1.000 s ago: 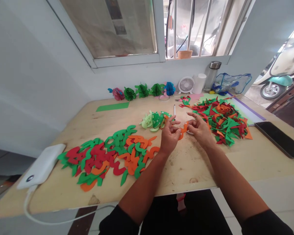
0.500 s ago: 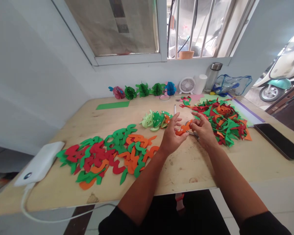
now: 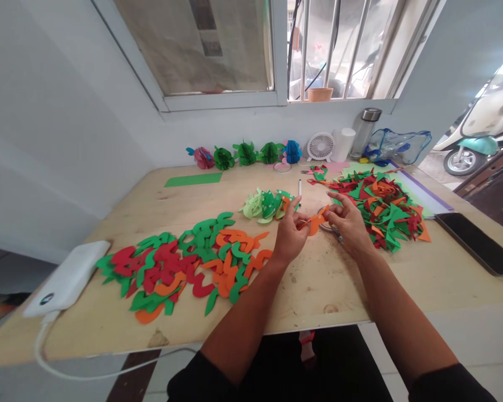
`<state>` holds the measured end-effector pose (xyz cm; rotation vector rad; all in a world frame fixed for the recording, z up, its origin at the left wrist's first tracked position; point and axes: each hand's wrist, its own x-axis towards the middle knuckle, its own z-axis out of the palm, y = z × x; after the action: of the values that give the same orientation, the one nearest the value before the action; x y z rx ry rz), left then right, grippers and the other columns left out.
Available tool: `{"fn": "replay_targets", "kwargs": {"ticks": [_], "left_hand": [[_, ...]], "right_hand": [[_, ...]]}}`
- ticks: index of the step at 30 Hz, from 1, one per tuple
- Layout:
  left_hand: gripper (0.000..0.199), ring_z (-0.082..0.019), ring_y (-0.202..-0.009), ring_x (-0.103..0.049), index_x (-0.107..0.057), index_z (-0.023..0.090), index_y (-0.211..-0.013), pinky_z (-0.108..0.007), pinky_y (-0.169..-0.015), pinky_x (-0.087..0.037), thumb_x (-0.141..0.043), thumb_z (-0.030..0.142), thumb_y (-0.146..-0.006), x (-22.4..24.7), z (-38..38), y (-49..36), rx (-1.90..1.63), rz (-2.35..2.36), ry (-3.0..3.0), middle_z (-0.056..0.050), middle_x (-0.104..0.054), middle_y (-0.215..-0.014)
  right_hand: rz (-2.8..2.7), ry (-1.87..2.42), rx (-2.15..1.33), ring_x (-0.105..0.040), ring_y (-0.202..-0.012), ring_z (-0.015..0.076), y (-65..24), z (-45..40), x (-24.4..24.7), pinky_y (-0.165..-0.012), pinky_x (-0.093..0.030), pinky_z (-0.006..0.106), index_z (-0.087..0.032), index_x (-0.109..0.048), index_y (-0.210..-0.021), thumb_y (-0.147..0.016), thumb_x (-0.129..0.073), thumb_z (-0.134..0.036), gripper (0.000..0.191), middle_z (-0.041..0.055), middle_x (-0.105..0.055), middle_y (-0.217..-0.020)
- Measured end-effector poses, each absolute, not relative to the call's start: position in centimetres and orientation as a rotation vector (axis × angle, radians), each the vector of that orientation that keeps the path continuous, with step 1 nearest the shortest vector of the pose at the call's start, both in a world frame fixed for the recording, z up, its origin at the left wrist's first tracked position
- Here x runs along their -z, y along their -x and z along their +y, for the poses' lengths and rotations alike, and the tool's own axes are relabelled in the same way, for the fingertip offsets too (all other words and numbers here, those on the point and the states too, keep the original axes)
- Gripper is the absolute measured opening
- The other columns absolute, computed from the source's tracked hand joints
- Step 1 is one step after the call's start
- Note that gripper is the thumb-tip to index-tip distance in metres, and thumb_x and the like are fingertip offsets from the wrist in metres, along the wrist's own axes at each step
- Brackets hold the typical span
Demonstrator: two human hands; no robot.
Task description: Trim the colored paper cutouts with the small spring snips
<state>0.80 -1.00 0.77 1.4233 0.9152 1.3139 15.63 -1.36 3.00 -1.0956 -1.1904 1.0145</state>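
Between my two hands is a small cut piece of orange paper [image 3: 315, 224], held just above the table. My left hand [image 3: 292, 231] pinches its left end between thumb and fingers. At the upper right end, the fingertips of my right hand [image 3: 347, 221] grip the same piece. Scissors [image 3: 337, 235] lie partly hidden beneath my right hand. Left of my hands spreads a pile of cut green, red and orange paper shapes [image 3: 205, 251]. Just beyond my left hand sit green paper pieces with white dots [image 3: 270, 204].
A heap of paper scraps [image 3: 385, 204] lies at the right, beside a phone [image 3: 478, 242]. Along the wall stand paper figures [image 3: 246, 153], a small fan [image 3: 320, 147] and a bottle [image 3: 365, 133]. A corded white device [image 3: 69, 279] is at the left edge; a pen [image 3: 299, 190] lies behind my hands.
My left fingers have closed from a looser, spread pose into a pinch on the orange paper piece, which has turned a little. My right hand has hardly moved.
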Motion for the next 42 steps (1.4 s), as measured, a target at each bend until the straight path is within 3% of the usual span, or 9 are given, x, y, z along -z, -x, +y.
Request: {"fn": "replay_targets", "kwargs": {"ticks": [11, 17, 27, 34, 42], "left_hand": [[0.067, -0.007, -0.056, -0.053, -0.043, 0.015, -0.130, -0.019, -0.059, -0.043, -0.064, 0.013, -0.066, -1.0, -1.0, -0.7, -1.175, 0.852, -1.248, 0.004, -0.060, -0.064], [0.059, -0.008, -0.054, -0.054, -0.052, 0.014, -0.121, -0.018, -0.055, -0.044, -0.066, 0.016, -0.064, -1.4, -0.7, -0.6, -1.302, 0.980, -1.156, 0.004, -0.062, -0.061], [0.052, -0.014, -0.071, -0.065, -0.055, 0.012, -0.116, -0.024, -0.068, -0.052, -0.064, 0.012, -0.064, -2.1, -0.7, -0.4, -1.498, 1.082, -0.989, -0.001, -0.067, -0.067], [0.051, -0.018, -0.078, -0.068, -0.055, 0.013, -0.116, -0.029, -0.073, -0.054, -0.066, 0.014, -0.066, -2.0, -0.8, -0.4, -1.516, 1.086, -1.008, -0.004, -0.070, -0.072], [0.046, -0.015, -0.071, -0.066, -0.057, 0.012, -0.112, -0.030, -0.078, -0.052, -0.066, 0.016, -0.067, -2.5, -1.0, -0.4, -1.548, 1.120, -1.018, -0.003, -0.070, -0.073]], "right_hand": [[-1.193, 1.116, -0.984, -0.047, -0.055, 0.0092, -15.6, -1.3, -3.1, -0.049, -0.035, 0.022, -0.019, -0.050, -0.115, -0.065, -0.069, -0.031, 0.055, -0.0057, -0.054, -0.064], [-1.097, 1.190, -0.771, -0.054, -0.062, 0.0110, -15.6, -1.4, -3.2, -0.052, -0.039, 0.023, -0.019, -0.058, -0.105, -0.069, -0.066, -0.033, 0.039, -0.0008, -0.060, -0.075], [-1.263, 0.980, -1.413, -0.049, -0.053, 0.0072, -14.4, -2.6, -3.5, -0.047, -0.034, 0.021, -0.017, -0.064, -0.096, -0.075, -0.066, -0.034, 0.027, 0.0005, -0.063, -0.068], [-1.284, 0.964, -1.449, -0.048, -0.052, 0.0077, -14.3, -2.5, -2.9, -0.047, -0.034, 0.021, -0.017, -0.062, -0.100, -0.076, -0.066, -0.035, 0.031, 0.0009, -0.064, -0.068], [-1.296, 0.937, -1.486, -0.048, -0.054, 0.0086, -14.1, -2.7, -3.1, -0.049, -0.035, 0.022, -0.018, -0.061, -0.107, -0.077, -0.064, -0.034, 0.034, 0.0012, -0.064, -0.069]]}}
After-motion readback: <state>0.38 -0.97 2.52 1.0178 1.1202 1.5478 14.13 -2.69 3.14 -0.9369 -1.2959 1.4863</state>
